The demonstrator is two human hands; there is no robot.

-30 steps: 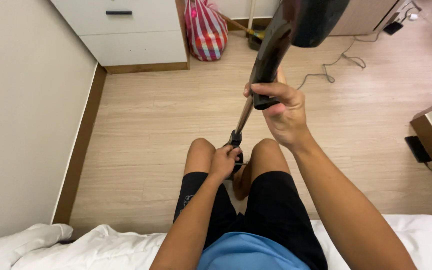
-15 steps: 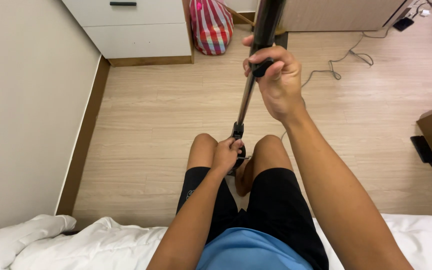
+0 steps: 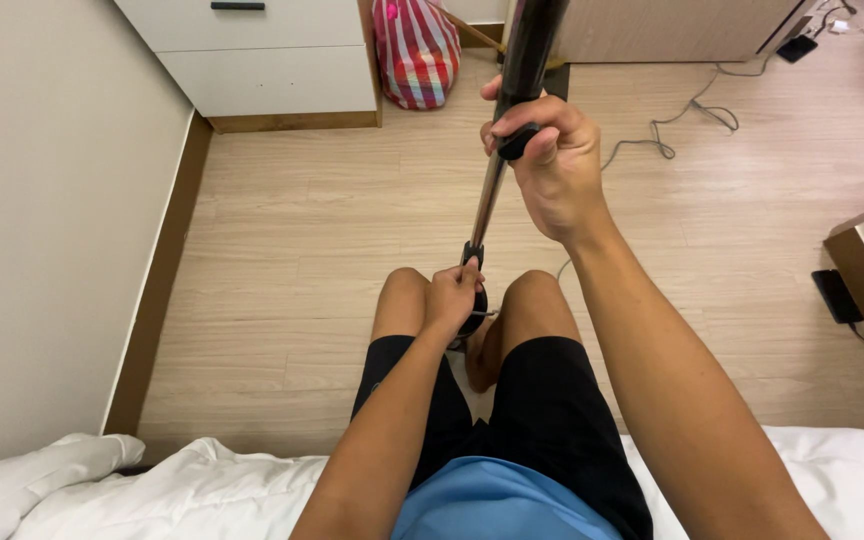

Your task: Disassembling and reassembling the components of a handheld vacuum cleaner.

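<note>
I sit on a bed edge with my knees apart, holding a long black pole [image 3: 489,200] with a shiny metal section that runs from the top of the view down between my knees. My right hand [image 3: 550,165] is wrapped around the thick black upper part of the pole. My left hand [image 3: 451,297] grips the black clamp at the pole's lower end, just above a dark round base between my legs. The pole's top end is out of view.
White drawer unit [image 3: 272,60] stands at the back left, a striped bag [image 3: 414,55] beside it. A cable [image 3: 682,125] trails over the wooden floor at the back right. A dark device [image 3: 837,295] lies by a wooden furniture corner on the right. White bedding [image 3: 152,490] lies behind me.
The wide black head seen a second ago has gone out of view above. My right hand has risen along the pole, and the pole now stands more upright. My left hand stays at the clamp.
</note>
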